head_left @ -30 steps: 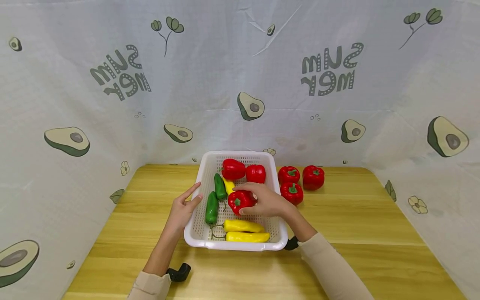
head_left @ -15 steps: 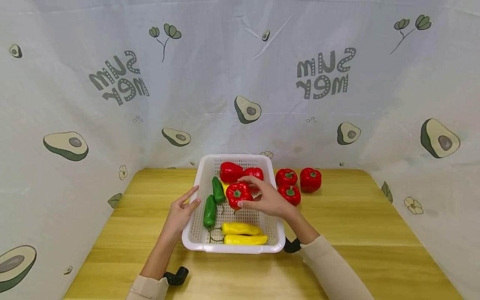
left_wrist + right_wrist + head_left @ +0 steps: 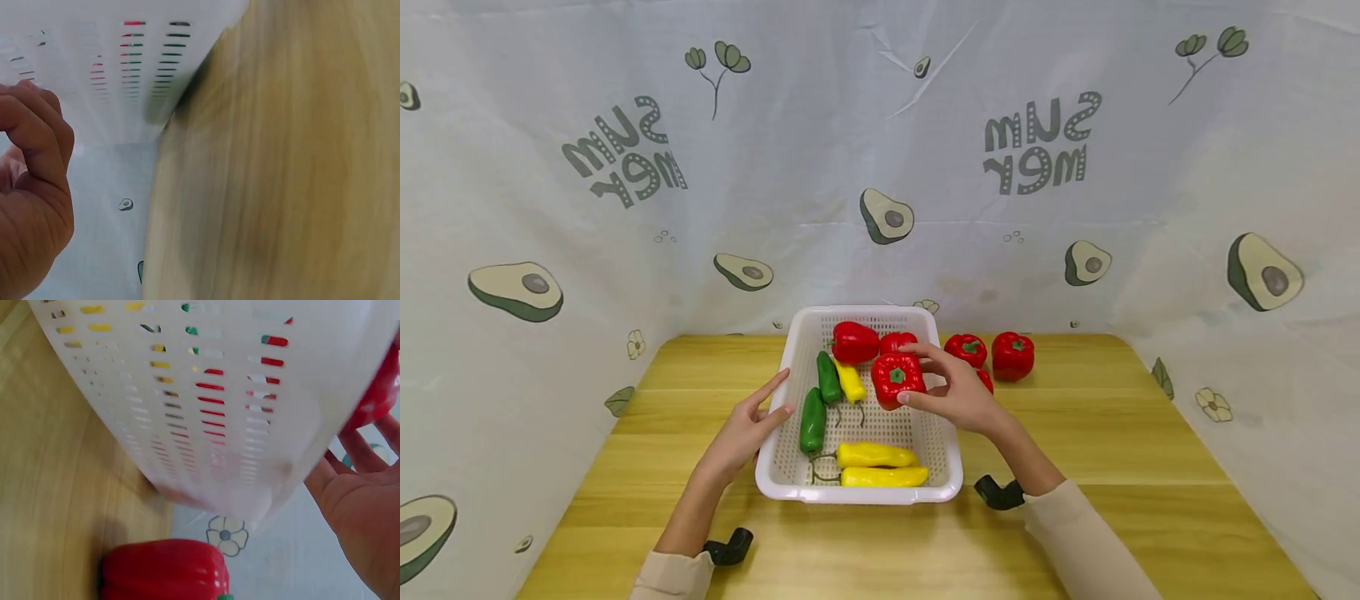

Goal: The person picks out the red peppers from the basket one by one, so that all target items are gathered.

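With the right hand (image 3: 958,398) pinching the red bell pepper (image 3: 897,379) above the white basket (image 3: 790,479) (left hand (image 3: 741,433) flat-fingered at its rim), keep the fingers firm and clear the wall before swinging sideways.

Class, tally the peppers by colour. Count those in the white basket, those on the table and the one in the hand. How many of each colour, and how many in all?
red bell peppers: 6
yellow peppers: 3
green peppers: 2
Total: 11
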`<state>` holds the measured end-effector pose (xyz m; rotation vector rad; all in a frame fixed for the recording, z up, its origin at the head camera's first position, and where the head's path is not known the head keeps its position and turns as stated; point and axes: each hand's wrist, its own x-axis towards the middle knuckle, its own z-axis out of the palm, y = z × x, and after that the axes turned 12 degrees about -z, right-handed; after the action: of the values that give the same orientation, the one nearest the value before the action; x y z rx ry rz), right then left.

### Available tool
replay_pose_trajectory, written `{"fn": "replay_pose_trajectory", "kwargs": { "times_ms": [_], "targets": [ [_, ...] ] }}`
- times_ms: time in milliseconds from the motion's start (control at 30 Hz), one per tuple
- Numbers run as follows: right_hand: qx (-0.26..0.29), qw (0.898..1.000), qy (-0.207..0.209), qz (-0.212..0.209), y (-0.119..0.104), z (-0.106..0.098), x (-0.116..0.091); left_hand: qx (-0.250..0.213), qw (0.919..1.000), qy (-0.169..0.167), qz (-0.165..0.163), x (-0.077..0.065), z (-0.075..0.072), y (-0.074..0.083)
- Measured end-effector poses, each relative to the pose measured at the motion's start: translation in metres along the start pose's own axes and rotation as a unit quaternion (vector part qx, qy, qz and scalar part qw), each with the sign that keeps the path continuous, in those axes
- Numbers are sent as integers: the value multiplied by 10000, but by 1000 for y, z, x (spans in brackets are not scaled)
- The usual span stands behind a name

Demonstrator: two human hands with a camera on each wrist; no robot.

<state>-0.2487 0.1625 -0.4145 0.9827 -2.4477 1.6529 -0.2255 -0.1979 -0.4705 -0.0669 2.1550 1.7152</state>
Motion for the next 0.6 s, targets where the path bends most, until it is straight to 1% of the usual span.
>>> {"fn": "replay_pose_trajectory", "kwargs": {
  "times_ms": [133,267,367,433,600],
  "targets": [
    [-67,9999,124,-95,-1,-10,-6,83,9999,103,40,2,-1,-2],
    [-271,9989,352,-121,-2,-22,-13,88,9990,446,46,1,1,-1],
    [-375,9979,520,-88,-2,-34,-20,153,9979,635,42,0,2,0],
    [-392,9974,611,-21,0,-43,-24,169,9978,633,64,-1,2,1],
    [-438,9959,760,242,3,-67,-37,8,9988,467,114,-3,3,1]
  ]
}}
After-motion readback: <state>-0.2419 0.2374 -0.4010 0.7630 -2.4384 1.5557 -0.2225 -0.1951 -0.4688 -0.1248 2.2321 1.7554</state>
